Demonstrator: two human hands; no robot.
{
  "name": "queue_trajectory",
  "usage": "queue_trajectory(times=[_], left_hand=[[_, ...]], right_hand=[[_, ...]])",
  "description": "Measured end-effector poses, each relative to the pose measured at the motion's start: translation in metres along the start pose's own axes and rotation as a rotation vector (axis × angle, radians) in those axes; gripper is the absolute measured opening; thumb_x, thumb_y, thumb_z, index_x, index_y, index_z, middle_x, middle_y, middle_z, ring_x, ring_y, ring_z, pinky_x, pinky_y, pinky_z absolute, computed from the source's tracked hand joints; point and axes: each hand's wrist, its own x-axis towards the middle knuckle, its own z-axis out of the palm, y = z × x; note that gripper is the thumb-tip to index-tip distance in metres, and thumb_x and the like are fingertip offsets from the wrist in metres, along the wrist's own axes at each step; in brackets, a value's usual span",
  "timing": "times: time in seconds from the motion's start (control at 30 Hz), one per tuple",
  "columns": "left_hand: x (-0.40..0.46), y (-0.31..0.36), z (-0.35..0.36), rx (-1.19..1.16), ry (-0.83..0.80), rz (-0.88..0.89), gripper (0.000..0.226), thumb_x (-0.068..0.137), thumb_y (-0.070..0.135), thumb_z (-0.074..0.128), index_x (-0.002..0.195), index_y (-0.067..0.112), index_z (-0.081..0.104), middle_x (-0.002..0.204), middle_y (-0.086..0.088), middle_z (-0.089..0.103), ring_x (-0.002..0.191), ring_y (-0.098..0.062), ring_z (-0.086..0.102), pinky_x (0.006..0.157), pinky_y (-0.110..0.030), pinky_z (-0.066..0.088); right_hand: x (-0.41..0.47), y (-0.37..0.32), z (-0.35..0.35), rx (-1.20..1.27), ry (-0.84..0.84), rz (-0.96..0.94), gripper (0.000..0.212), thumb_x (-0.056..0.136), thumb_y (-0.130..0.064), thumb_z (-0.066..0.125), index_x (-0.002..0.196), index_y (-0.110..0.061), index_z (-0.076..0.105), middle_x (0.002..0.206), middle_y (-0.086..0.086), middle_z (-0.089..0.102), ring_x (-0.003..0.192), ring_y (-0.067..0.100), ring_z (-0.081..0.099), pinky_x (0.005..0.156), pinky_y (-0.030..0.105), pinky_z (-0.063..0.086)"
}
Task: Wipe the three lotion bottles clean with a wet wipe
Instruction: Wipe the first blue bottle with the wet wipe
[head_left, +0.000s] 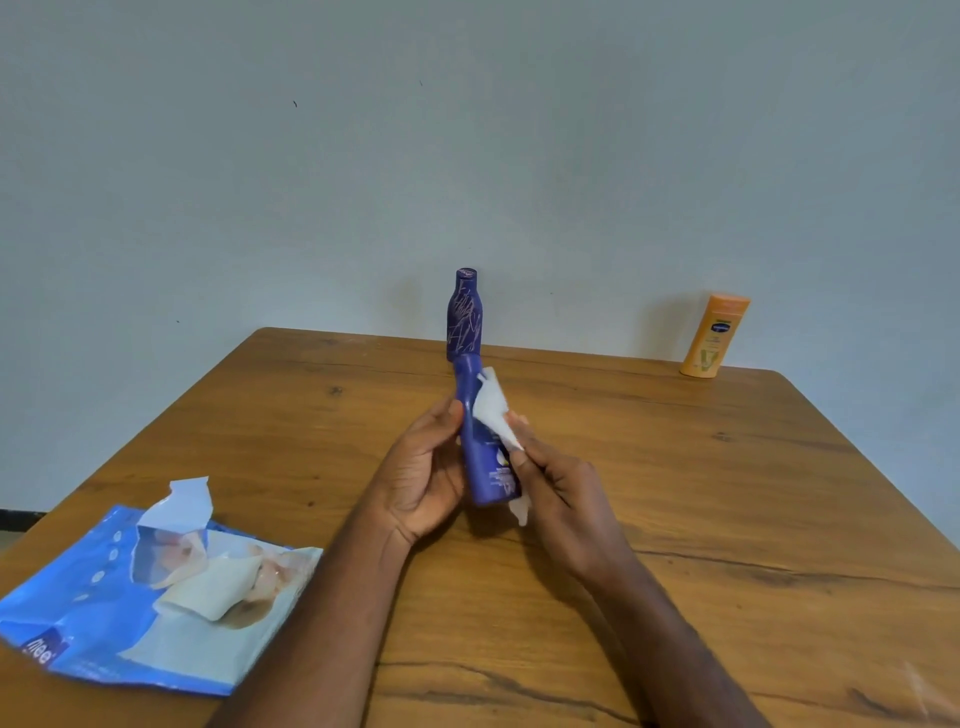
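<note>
Now L hand (423, 475) grips a blue lotion bottle (485, 457) held above the table (727, 519), tilted; R hand (558, 491) pinches a wet wipe (493, 410) against its side. Scribbled dark-blue bottle (464, 317) stands upright behind, orange bottle (716, 335) at far R edge. Open wipes pack (156, 592) near L.

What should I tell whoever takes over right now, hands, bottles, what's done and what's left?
Left hand grips the blue bottle, held above the table.
Right hand presses the wet wipe against its side.
Scribbled dark blue bottle stands at the far edge, marks still on it; orange bottle stands far right.
Wipes pack lies open, near left.
Done: none for certain. Left: finish this bottle, then the other two.
</note>
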Motion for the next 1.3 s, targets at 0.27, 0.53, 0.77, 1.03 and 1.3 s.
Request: queue_trajectory(times=[0.27,0.53,0.77,1.03,1.3], left_hand=[[0.002,-0.013,0.006,0.027,0.023,-0.092,0.033,0.098,0.014,0.058,0.128,0.003,0.065,0.127,-0.025,0.060,0.119,-0.037,0.059,0.108,-0.056,0.046],[0.009,0.004,-0.010,-0.066,0.201,0.015,0.064,0.081,0.026,0.077,0.137,0.001,0.056,0.119,-0.020,0.066,0.102,-0.031,0.067,0.091,-0.054,0.057],[0.008,0.003,-0.010,-0.073,0.213,-0.020,0.049,0.086,0.026,0.067,0.130,0.006,0.060,0.113,-0.015,0.067,0.095,-0.025,0.068,0.074,-0.040,0.061],[0.004,-0.004,-0.005,0.007,0.037,-0.135,0.093,0.057,0.028,0.096,0.136,-0.001,0.057,0.118,-0.023,0.066,0.095,-0.035,0.069,0.077,-0.045,0.060],[-0.002,-0.009,0.011,0.100,0.042,-0.106,0.034,0.094,0.020,0.061,0.123,0.002,0.068,0.107,-0.016,0.070,0.093,-0.026,0.070,0.076,-0.040,0.061]], right_hand=[[-0.001,-0.008,-0.003,-0.162,-0.079,-0.134,0.052,0.104,-0.014,0.050,0.145,-0.045,0.037,0.160,-0.007,0.034,0.140,-0.012,0.033,0.114,0.018,0.036],[0.002,-0.009,-0.006,0.024,0.149,-0.067,0.030,0.104,-0.022,0.049,0.078,-0.021,0.064,0.069,-0.011,0.061,0.062,0.003,0.051,0.055,0.023,0.039],[0.010,0.002,-0.041,-0.124,0.518,0.354,0.033,0.106,-0.027,0.045,0.081,-0.015,0.063,0.075,0.001,0.065,0.069,0.018,0.061,0.061,0.033,0.048],[0.009,-0.009,-0.032,0.573,0.406,0.489,0.016,0.100,-0.018,0.060,0.113,-0.015,0.069,0.097,0.010,0.077,0.085,0.025,0.074,0.067,0.044,0.059],[0.001,-0.022,0.013,-0.133,0.110,0.015,0.017,0.106,-0.023,0.047,0.100,-0.025,0.063,0.074,-0.011,0.063,0.061,0.002,0.056,0.055,0.014,0.041]])
